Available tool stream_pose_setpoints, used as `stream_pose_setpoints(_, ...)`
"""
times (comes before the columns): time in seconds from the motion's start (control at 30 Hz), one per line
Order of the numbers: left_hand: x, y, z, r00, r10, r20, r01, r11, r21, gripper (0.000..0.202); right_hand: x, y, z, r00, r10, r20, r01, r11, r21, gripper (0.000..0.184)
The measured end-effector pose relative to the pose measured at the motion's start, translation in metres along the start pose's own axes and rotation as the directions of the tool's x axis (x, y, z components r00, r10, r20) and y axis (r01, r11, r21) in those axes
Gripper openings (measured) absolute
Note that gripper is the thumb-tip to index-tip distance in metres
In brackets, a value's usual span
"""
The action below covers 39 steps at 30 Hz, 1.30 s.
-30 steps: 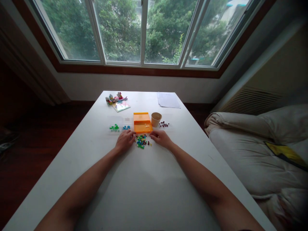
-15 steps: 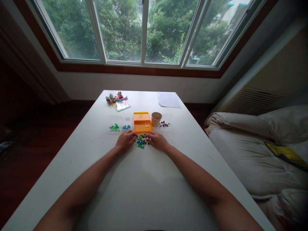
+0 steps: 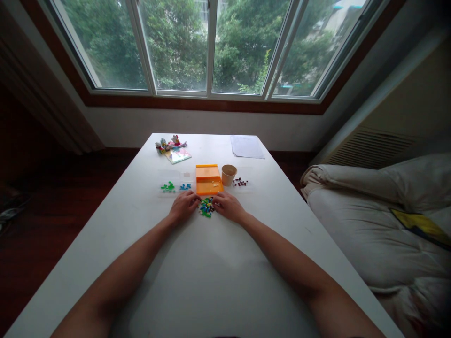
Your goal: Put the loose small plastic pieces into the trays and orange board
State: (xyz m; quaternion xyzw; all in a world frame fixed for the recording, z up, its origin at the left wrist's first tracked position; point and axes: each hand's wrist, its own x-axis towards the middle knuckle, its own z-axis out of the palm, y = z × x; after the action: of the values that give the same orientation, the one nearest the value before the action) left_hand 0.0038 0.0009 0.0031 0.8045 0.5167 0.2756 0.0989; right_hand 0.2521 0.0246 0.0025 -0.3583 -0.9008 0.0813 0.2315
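A small mixed pile of green, blue, yellow and dark toy bricks [image 3: 206, 208] lies on the white table between my hands. My left hand [image 3: 183, 206] rests at the pile's left edge, its fingers curled together; whatever they hold is too small to make out. At the right edge, my right hand [image 3: 229, 206] reaches its bent, closed fingertips over the dark pieces, hiding what is between them. Just behind the pile sits an open orange case [image 3: 209, 189] with a few pale pieces in it.
Left of the case, a clear tray [image 3: 178, 176] holds green pieces [image 3: 168, 187] and blue pieces [image 3: 185, 186]. To its right are a paper cup [image 3: 229, 175] and dark brown pieces [image 3: 240, 182]. Farther back are small figures [image 3: 171, 144], a card [image 3: 179, 155] and paper sheets [image 3: 247, 146].
My right hand has shifted slightly left, its fingertips closer in to the pile. My left hand stays nearly in the same place.
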Motion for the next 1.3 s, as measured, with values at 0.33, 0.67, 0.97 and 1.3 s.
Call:
stream_pose_setpoints(0.33, -0.001, 0.001, 0.0, 1.0, -0.006, -0.009, 0.006, 1.0, -0.008, 0.019, -0.001, 0.001, -0.002, 0.994, 0.092, -0.066, -0.079, 0.983, 0.168, 0.006)
stream_pose_setpoints(0.67, -0.001, -0.001, 0.0, 1.0, -0.001, -0.002, 0.001, 1.0, -0.015, 0.019, 0.002, 0.016, 0.008, 0.892, 0.438, -0.112, -0.246, 0.678, 0.693, 0.015)
stream_pose_setpoints(0.97, 0.0, 0.0, 0.0, 1.0, 0.004, 0.012, -0.004, 1.0, -0.003, 0.02, 0.006, 0.034, 0.017, 0.829, 0.558, 0.025, -0.228, 0.296, 0.928, 0.02)
stream_pose_setpoints(1.3, 0.0, 0.0, 0.001, 1.0, -0.007, 0.009, 0.007, 1.0, 0.005, 0.021, 0.007, 0.031, 0.013, 0.864, 0.502, 0.015, -0.149, 0.229, 0.962, 0.043)
